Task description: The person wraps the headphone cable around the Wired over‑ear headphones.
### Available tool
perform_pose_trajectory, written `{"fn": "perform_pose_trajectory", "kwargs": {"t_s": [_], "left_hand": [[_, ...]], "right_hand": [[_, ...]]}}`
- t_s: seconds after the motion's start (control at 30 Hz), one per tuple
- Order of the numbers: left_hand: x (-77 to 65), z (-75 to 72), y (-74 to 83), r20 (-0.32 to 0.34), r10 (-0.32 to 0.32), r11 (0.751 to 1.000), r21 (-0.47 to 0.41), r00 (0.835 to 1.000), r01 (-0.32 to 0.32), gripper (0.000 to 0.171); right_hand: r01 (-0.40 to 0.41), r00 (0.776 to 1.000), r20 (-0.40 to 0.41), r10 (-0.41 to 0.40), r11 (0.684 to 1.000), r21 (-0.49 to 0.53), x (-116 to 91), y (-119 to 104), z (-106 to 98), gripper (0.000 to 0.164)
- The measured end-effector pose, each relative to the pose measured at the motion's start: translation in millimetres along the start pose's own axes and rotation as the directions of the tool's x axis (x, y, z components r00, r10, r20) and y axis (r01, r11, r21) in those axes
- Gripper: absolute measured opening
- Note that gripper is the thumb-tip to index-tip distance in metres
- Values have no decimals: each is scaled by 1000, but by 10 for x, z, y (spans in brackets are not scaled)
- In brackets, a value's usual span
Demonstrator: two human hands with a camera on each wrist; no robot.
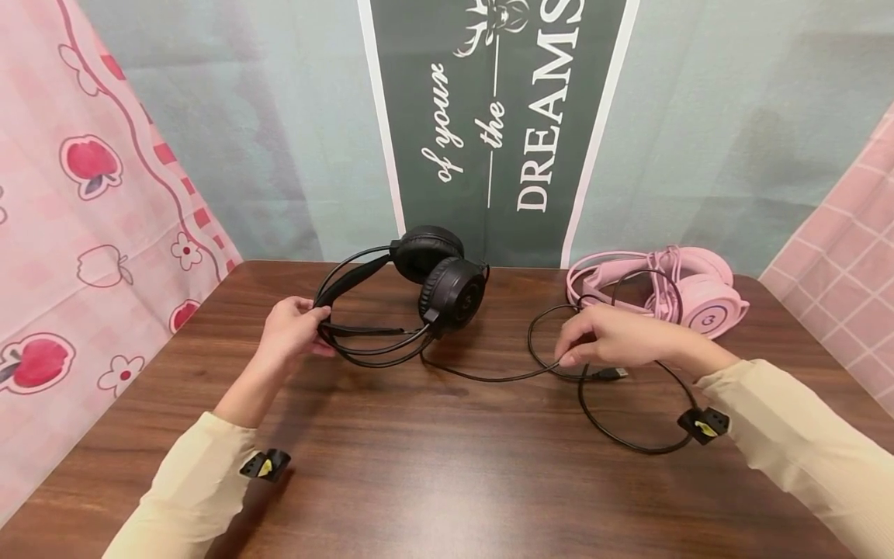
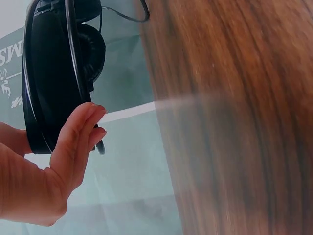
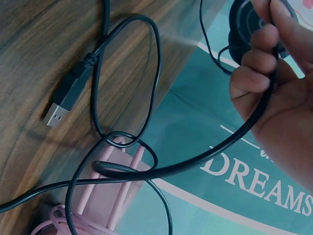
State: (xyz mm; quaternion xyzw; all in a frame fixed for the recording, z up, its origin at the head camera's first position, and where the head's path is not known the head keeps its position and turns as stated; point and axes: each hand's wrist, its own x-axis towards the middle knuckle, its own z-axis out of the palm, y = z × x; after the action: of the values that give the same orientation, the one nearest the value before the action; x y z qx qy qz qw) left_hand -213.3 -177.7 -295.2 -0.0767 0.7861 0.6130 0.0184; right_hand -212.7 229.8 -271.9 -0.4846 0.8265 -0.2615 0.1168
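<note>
My left hand grips the headband of a pair of black headphones at left centre. The ear cups point toward the back and right; in the left wrist view the fingers lie around the black band. Toward the right, my right hand pinches the headphones' black cable between thumb and fingers. The cable runs through this hand and loops beyond it. Its USB plug lies on the table just below the right hand.
Pink headphones with a bundled pink cord lie at the back right, partly under the black cable loops. The wooden table ends at a hanging grey-green cloth with white lettering. Pink cloth hangs at the left, pink tile pattern at the right.
</note>
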Motion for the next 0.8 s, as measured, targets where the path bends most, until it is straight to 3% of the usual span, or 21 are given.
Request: {"fn": "perform_pose_trajectory", "kwargs": {"t_s": [0.2, 0.37, 0.53, 0.63, 0.8], "left_hand": [[33, 79, 11, -11, 8, 999, 34, 1000, -8, 30], [43, 122, 9, -22, 9, 999, 46, 1000, -8, 32], [44, 153, 12, -26, 9, 998, 66, 1000, -7, 32], [43, 163, 15, -29, 6, 998, 67, 1000, -4, 32], [37, 170, 17, -25, -3, 998, 69, 1000, 5, 34]], "right_hand": [[10, 999, -52, -15, 996, -90, 30, -50, -50, 13], [48, 996, -69, -52, 997, -57, 66, -82, -113, 9], [106, 989, -96, -115, 989, -98, 88, -94, -201, 12], [49, 995, -80, -56, 994, -98, 100, -113, -240, 12], [-167, 984, -62, 164, 985, -44, 112, -191, -316, 11]]}}
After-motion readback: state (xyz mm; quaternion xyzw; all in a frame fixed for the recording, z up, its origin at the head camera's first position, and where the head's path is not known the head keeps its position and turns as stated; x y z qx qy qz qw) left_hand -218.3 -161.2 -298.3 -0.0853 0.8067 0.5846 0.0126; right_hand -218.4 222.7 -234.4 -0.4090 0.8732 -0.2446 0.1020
